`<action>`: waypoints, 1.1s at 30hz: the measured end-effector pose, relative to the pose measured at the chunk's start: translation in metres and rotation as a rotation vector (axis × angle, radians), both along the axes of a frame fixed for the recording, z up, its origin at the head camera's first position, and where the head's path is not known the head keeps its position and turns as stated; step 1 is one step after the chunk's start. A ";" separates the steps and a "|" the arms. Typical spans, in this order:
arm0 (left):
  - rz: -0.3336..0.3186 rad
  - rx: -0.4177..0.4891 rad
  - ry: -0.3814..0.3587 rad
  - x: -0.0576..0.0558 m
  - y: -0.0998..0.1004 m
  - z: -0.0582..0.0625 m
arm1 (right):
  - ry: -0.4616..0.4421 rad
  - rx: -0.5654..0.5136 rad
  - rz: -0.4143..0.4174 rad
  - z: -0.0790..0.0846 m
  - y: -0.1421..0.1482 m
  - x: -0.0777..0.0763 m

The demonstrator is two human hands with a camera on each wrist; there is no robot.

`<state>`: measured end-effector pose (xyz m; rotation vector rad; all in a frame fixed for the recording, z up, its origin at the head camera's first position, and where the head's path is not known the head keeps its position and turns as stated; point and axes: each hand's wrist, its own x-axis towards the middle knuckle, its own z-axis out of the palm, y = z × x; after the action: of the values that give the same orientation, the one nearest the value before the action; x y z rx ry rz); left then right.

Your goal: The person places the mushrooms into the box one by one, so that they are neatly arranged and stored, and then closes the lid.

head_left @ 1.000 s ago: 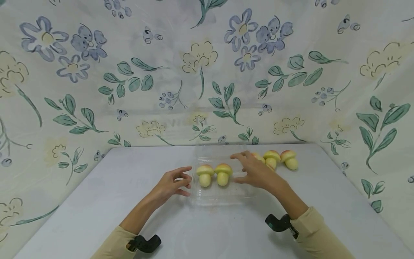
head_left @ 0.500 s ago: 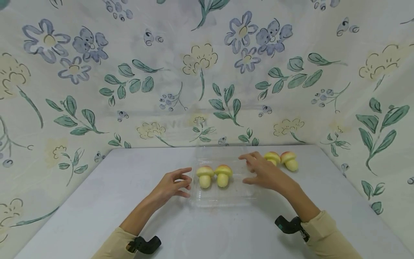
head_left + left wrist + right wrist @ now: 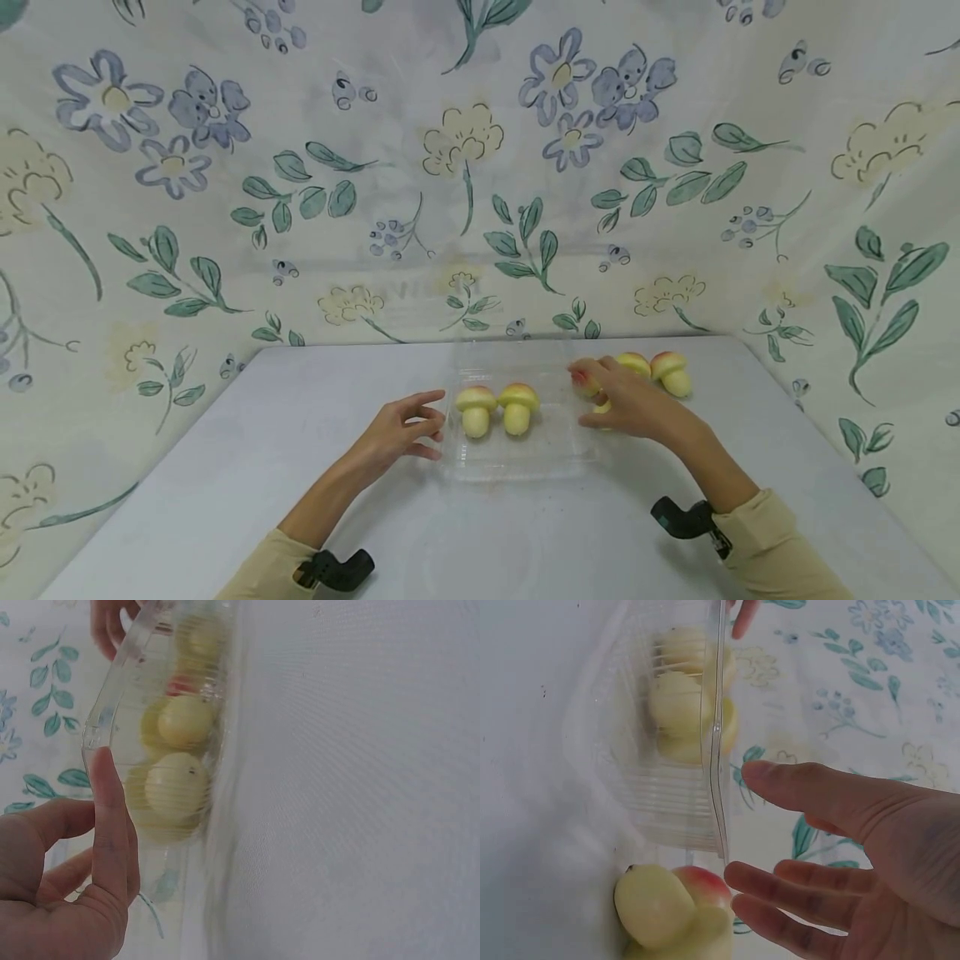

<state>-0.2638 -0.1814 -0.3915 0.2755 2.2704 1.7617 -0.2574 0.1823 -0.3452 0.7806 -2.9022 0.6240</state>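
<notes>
A clear plastic container (image 3: 555, 450) holds two pale yellow mushroom-shaped pieces, a left one (image 3: 476, 410) and a right one (image 3: 517, 408), caps toward the back. My left hand (image 3: 393, 429) is at its left wall, fingertips right at the rim, fingers loosely bent. Beyond the right wall, my right hand (image 3: 637, 400) reaches over another mushroom-shaped piece (image 3: 586, 384) with a red-blushed cap, partly hidden by the fingers. In the right wrist view, that hand's thumb and fingers are spread beside the container wall, near the mushroom-shaped piece (image 3: 654, 906), without gripping it.
Two more mushroom-shaped pieces, one partly covered (image 3: 633, 363) and one fully visible (image 3: 672, 372), lie behind the right hand. The white table (image 3: 300, 383) ends at a floral cloth backdrop (image 3: 465, 200).
My right hand has moved right, from above the container to outside its right wall. A mushroom-shaped piece shows between its fingers. The left hand stays in place.
</notes>
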 end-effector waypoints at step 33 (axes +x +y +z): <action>-0.014 -0.001 0.009 0.001 0.001 0.001 | -0.133 -0.041 -0.039 0.003 0.034 -0.010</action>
<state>-0.2631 -0.1809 -0.3908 0.2986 2.2698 1.7557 -0.2678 0.2159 -0.3426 0.7019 -3.0046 0.7559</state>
